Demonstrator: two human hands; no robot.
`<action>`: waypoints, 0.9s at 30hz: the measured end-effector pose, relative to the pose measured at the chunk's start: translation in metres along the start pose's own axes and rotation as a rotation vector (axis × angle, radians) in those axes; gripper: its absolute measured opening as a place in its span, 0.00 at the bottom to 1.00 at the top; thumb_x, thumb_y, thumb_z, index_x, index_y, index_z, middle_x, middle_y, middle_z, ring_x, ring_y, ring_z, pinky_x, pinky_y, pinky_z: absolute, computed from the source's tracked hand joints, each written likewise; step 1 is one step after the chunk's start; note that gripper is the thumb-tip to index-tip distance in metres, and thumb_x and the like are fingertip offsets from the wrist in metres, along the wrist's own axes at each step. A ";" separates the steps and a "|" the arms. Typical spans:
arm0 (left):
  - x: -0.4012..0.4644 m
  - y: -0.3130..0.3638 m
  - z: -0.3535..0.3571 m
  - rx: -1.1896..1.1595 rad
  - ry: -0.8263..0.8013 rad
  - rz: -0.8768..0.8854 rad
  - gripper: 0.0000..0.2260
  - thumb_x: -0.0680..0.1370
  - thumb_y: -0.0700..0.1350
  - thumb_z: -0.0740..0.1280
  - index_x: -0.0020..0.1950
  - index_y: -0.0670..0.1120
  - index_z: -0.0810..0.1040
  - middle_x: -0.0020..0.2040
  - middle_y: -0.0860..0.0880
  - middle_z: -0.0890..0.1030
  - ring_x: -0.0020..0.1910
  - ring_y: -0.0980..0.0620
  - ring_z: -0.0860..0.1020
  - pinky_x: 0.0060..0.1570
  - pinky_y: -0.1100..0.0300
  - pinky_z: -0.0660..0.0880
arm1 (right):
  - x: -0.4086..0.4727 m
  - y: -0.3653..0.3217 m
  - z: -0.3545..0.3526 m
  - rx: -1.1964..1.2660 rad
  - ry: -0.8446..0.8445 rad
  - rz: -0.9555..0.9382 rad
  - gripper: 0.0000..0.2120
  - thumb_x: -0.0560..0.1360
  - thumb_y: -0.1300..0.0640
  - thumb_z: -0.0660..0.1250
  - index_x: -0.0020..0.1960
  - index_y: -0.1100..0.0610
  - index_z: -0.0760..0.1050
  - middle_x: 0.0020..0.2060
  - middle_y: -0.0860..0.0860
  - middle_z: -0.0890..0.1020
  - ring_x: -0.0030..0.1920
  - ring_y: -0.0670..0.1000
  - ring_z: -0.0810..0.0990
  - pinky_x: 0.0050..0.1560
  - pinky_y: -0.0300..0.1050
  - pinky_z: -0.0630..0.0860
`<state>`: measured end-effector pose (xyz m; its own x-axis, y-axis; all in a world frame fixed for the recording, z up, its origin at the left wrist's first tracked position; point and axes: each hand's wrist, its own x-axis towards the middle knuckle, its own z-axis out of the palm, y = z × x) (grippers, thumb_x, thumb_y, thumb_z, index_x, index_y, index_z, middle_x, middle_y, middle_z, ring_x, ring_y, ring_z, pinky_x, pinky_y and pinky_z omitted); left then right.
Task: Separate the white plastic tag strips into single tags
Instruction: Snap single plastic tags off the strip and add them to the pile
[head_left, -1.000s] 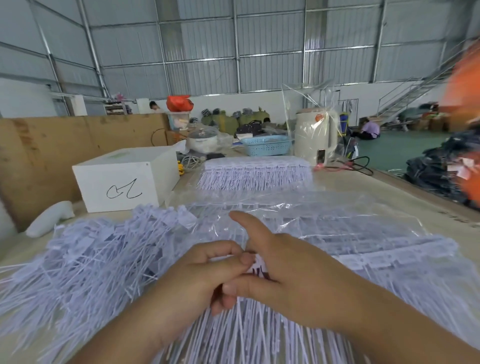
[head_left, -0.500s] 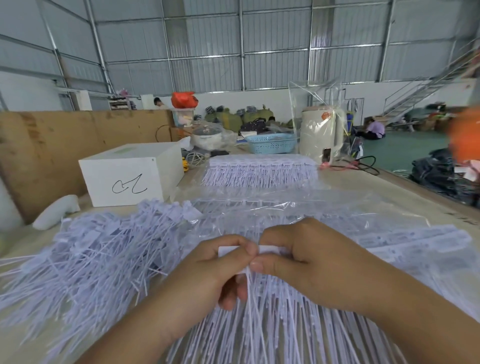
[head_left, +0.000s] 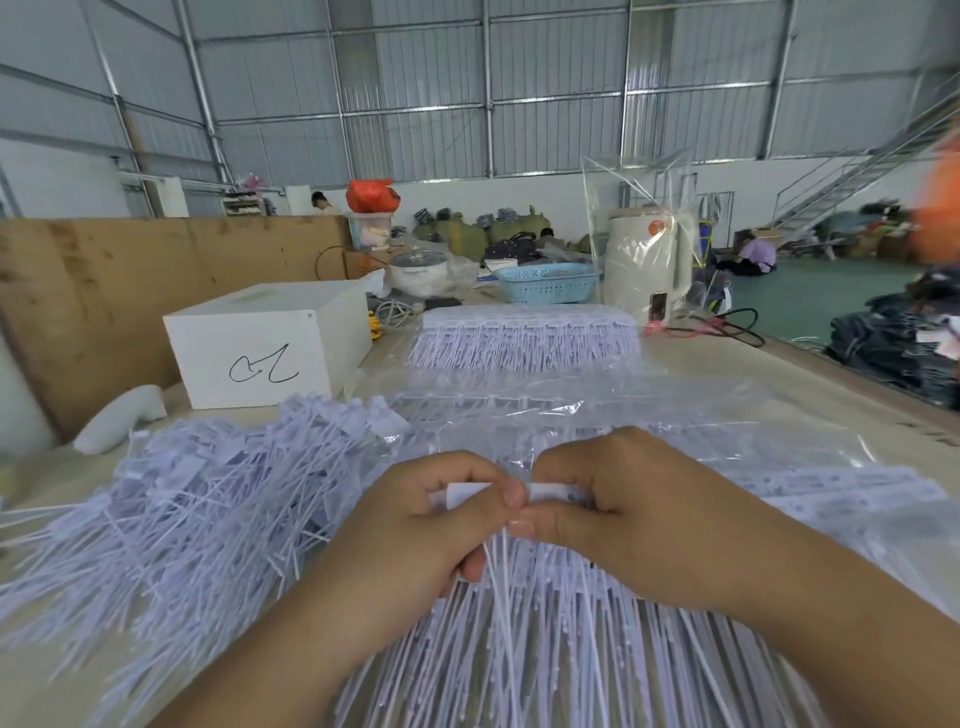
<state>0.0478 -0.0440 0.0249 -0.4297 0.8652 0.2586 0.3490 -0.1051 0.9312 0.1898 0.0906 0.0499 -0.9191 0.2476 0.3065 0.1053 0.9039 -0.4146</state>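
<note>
My left hand (head_left: 415, 525): pinches one white tag head (head_left: 467, 493), centre frame.
My right hand (head_left: 628, 514): pinches the adjoining tag strip (head_left: 550, 491).
Loose tags (head_left: 197, 514): piled at left.
White box (head_left: 265, 348): upper left.

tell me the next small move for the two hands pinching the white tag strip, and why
Probably pull the hands apart to snap off the end tag. The left hand pinches one tag head, the right hand pinches the adjoining white plastic tag strip, thumbs meeting at the joint. The loose pile of single tags lies on the left.
</note>
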 end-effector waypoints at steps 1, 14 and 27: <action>0.000 -0.001 0.000 -0.004 0.022 0.019 0.09 0.68 0.57 0.75 0.38 0.53 0.83 0.25 0.51 0.75 0.24 0.55 0.71 0.25 0.67 0.66 | 0.000 0.000 0.000 -0.018 -0.019 0.003 0.20 0.75 0.40 0.65 0.33 0.51 0.68 0.27 0.40 0.72 0.27 0.44 0.69 0.28 0.39 0.59; 0.003 -0.001 -0.010 -0.047 -0.057 -0.013 0.08 0.70 0.56 0.69 0.41 0.54 0.83 0.24 0.49 0.75 0.21 0.54 0.66 0.23 0.67 0.63 | 0.002 0.002 0.005 0.003 0.039 -0.078 0.19 0.76 0.41 0.65 0.33 0.51 0.69 0.27 0.45 0.71 0.27 0.46 0.68 0.29 0.40 0.60; 0.003 0.005 0.009 -0.247 0.096 0.146 0.05 0.72 0.50 0.70 0.39 0.49 0.81 0.31 0.43 0.78 0.23 0.50 0.71 0.27 0.62 0.67 | 0.002 -0.008 0.018 -0.004 0.360 -0.060 0.18 0.76 0.39 0.64 0.33 0.49 0.75 0.24 0.44 0.70 0.26 0.46 0.69 0.26 0.38 0.61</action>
<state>0.0557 -0.0379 0.0277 -0.4709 0.7830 0.4064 0.2051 -0.3509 0.9137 0.1802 0.0772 0.0383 -0.7313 0.3003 0.6124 0.0571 0.9217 -0.3837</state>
